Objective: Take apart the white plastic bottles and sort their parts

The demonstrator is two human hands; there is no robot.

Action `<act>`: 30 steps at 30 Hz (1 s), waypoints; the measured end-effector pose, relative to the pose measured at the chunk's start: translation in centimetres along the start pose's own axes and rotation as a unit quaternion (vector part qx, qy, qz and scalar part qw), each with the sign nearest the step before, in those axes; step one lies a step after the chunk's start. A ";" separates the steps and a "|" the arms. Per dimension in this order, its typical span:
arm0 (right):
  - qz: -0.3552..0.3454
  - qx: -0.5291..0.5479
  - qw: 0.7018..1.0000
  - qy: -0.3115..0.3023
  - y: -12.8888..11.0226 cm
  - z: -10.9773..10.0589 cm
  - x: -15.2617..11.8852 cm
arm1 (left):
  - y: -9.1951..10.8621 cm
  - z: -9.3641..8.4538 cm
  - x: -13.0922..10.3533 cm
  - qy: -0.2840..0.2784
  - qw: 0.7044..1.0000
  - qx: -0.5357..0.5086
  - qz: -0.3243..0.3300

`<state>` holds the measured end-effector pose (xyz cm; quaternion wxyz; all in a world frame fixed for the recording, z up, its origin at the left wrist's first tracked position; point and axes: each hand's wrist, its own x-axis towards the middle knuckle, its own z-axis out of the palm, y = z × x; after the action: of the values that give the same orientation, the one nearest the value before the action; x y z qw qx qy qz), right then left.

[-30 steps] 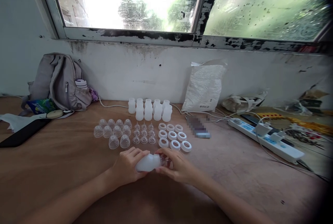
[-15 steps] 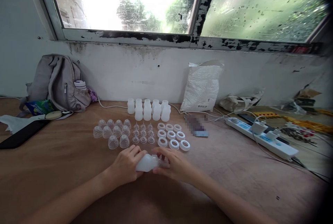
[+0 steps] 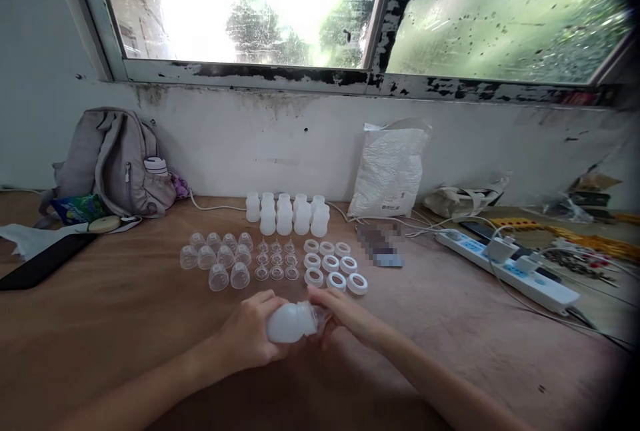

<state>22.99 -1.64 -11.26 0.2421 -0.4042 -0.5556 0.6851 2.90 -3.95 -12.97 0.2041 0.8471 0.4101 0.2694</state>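
Note:
A frosted white baby bottle (image 3: pixel 287 324) lies tilted on its side above the table, its neck toward the right. My left hand (image 3: pixel 254 329) is wrapped round the bottle's body. At the neck is a clear teat (image 3: pixel 321 319), partly hidden by the fingers of my right hand (image 3: pixel 345 316), which are closed round it. Beyond my hands stand small clear teats (image 3: pixel 277 259) in rows, with white screw rings (image 3: pixel 331 263) to their right and clear dome caps (image 3: pixel 225 256) to their left. More frosted bottles (image 3: pixel 285 217) stand behind them.
A grey backpack (image 3: pixel 113 164) leans on the wall at the left, near a black flat object (image 3: pixel 45 263). A white plastic package (image 3: pixel 387 171) stands at the back. On the right lie a white power strip (image 3: pixel 505 269) and cables, with a blurred flat item (image 3: pixel 387 259) nearer the rings.
The bottle and both hands have moved slightly right and down. My right hand has turned, its fingers now lower round the teat, and more of the bottle's neck shows.

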 end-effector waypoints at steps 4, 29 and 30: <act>-0.187 0.039 0.980 -0.061 -1.5 -0.7 -0.5 | 0.8 0.1 0.4 -0.109 0.901 -0.392 -0.148; -0.286 0.080 0.952 0.072 -4.2 2.2 4.8 | 1.8 1.0 6.1 0.134 0.946 -0.273 -0.115; -0.293 0.070 0.949 0.097 -4.0 2.3 4.9 | 1.5 1.2 6.1 0.149 0.952 -0.244 -0.107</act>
<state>17.85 1.96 -8.71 0.5126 -0.2700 -0.5739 0.5788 7.75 -0.04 -11.29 0.3686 0.6726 0.4462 0.4612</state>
